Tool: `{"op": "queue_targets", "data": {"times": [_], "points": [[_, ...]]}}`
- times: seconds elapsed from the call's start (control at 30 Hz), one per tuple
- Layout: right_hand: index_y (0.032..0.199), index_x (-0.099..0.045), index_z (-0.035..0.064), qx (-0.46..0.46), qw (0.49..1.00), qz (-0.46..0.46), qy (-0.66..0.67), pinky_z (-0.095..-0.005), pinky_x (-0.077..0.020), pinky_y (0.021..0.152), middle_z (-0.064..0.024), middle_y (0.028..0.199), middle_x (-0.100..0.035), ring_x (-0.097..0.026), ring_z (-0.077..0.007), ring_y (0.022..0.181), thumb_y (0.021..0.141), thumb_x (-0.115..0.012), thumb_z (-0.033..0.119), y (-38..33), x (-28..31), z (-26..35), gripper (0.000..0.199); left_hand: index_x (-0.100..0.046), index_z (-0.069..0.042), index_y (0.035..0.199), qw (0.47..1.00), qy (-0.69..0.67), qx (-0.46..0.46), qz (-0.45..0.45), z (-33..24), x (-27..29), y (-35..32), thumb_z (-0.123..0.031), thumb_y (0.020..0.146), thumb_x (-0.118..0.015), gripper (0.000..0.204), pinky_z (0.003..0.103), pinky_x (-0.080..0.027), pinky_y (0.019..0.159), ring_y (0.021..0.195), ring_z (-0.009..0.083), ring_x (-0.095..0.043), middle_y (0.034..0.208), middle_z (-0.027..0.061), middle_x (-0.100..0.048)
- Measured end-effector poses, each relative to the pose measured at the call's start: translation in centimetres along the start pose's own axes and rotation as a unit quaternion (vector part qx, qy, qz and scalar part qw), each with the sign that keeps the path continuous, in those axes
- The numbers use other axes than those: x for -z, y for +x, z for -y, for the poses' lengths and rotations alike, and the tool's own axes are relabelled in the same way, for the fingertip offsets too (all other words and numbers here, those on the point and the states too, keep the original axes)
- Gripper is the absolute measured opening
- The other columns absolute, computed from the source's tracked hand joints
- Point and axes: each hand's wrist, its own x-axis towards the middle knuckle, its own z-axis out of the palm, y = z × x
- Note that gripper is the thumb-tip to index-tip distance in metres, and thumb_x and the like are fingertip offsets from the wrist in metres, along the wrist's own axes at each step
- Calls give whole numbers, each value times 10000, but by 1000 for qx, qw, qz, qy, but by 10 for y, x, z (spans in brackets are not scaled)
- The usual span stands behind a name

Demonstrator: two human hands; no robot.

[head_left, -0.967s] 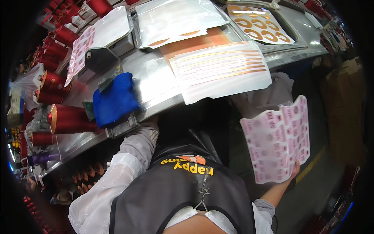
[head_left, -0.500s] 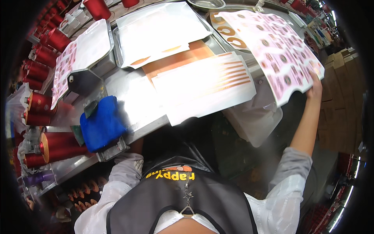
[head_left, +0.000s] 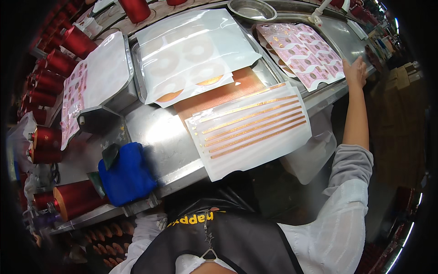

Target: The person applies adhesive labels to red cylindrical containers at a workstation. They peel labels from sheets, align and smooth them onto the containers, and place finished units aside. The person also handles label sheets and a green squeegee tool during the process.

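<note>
- Pink sheet (head_left: pixel 310 57) lies at the right of our surface (head_left: pixel 157 141).
- Our right hand (head_left: pixel 355 73) is loosely open beside it, holding nothing.
- We cannot tell about our hidden left hand.

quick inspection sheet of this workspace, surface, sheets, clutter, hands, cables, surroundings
surface: metal table, bright glare near its middle
job's things: pink-printed sheet at the right, lying partly over another sheet; striped sheet overhanging the front edge
clutter: blue cloth at the left; metal bowl at the back
hands: right hand open beside the pink-printed sheet, contact unclear; left hand not visible
cables: nothing seen clearly
surroundings: red cylinders along the left; translucent container below the front edge
</note>
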Motion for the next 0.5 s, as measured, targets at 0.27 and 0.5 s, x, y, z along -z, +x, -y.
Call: {"op": "queue_targets", "data": {"times": [0.27,0.5], "points": [[1062,-732,144,273,881,382,59,-485,-487,872,-137,1034,-710,-649,-364,918,901,-560,457,-27,3,34,392,-493,-22,1361,1000,-8,-4,1,2,-1,0,-218,880,-613,533,432,-441,1003,1153,386,-560,1240,229,-585],[1072,-719,207,289,846,445,-42,-610,-395,961,-74,1211,-662,-555,-348,1188,874,-477,471,-18,-14,58,409,-499,-23,1355,1000,-8,-3,6,6,-1,-5,-222,884,-610,523,430,-446,997,1143,383,-567,1231,226,-591]]}}
